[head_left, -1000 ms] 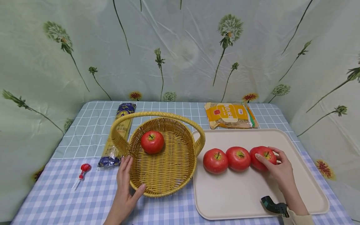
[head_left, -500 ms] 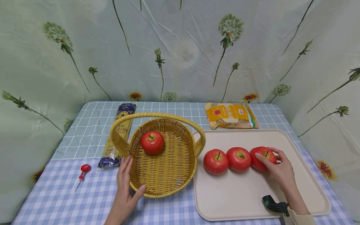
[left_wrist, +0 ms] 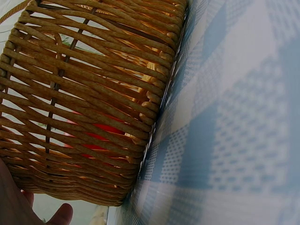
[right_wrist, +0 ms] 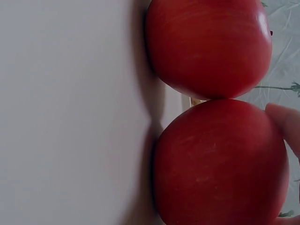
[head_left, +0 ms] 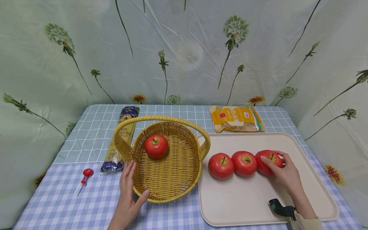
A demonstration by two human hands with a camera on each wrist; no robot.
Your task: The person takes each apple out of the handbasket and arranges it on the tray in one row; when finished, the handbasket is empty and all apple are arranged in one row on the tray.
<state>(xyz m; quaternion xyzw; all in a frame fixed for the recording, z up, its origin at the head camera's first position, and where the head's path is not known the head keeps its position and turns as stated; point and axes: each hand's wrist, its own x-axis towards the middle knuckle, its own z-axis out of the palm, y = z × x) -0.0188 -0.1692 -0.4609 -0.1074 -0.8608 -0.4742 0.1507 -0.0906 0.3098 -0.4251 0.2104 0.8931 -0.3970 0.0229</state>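
Note:
A yellow wicker basket (head_left: pixel 178 166) with an arched handle stands at the middle of the table, one red apple (head_left: pixel 156 147) lying inside at its left. My left hand (head_left: pixel 125 196) rests against the basket's near left side, fingers extended along the wall and thumb at the front rim. On the beige tray (head_left: pixel 244 204), three red apples sit in a row. My right hand (head_left: pixel 287 174) holds the rightmost apple (head_left: pixel 268 154) between thumb and fingers, and that apple still touches its neighbour (right_wrist: pixel 206 47) in the right wrist view. The left wrist view shows the basket's woven side close up.
Behind the basket's left side lies a long spaghetti packet (head_left: pixel 112 156). A red lollipop (head_left: pixel 87 173) is on the checked cloth at left. An orange food bag (head_left: pixel 235 118) lies behind the tray. A floral curtain (head_left: pixel 189 48) hangs at the back.

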